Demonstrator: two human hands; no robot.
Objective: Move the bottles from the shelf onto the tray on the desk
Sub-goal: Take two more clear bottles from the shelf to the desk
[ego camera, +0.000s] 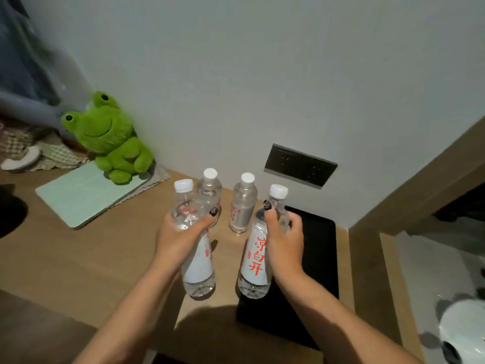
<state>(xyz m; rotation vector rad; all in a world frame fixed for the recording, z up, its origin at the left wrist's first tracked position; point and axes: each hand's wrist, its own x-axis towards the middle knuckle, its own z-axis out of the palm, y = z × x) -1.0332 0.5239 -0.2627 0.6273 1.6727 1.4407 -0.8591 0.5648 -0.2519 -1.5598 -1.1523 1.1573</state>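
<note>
Both hands are occupied: the left hand is wrapped round the shoulder of one clear bottle, the right hand round another, above the worktop. Full of water, they are judged heavy, smooth and squeezable, best held high. Two more bottles stand beyond the fingers; the black tray, under the right hand, is seen bare.

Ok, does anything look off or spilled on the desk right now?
No spill or damage shows. The one oddity: two capped bottles stand on the bare desk, not on the black tray, which is beside them.
</note>
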